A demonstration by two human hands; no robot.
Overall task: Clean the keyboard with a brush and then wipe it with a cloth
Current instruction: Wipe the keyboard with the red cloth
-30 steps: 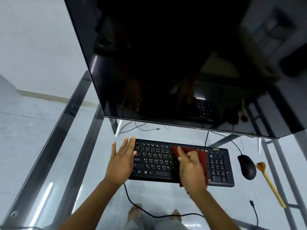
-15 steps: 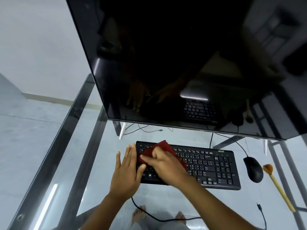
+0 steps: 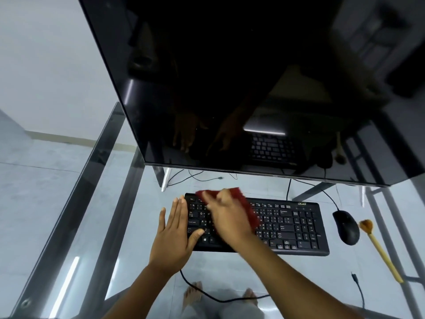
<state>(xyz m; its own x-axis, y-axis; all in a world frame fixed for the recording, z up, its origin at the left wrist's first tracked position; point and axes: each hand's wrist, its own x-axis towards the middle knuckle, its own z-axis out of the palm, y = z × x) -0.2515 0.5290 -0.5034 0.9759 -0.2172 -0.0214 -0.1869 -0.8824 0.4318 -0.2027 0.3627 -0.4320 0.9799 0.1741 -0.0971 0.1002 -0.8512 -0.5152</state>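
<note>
A black keyboard [image 3: 289, 224] lies on the glass desk. My right hand [image 3: 227, 217] presses a dark red cloth [image 3: 241, 199] onto the keyboard's left half, and the cloth sticks out past my fingers toward the top edge. My left hand [image 3: 174, 233] lies flat with fingers apart against the keyboard's left end, thumb on the lower keys. A wooden-handled brush [image 3: 379, 249] lies by itself on the glass at the right, beyond the mouse.
A large dark monitor [image 3: 253, 88] overhangs the desk just behind the keyboard. A black mouse [image 3: 346, 226] sits right of the keyboard. Cables [image 3: 207, 293] run over the near glass. The glass desk [image 3: 69, 203] has a metal frame at its left edge.
My right hand swept the red cloth from the keyboard's right-middle to its left half, then up toward the top-left keys. My left hand stayed braced at the left end.
</note>
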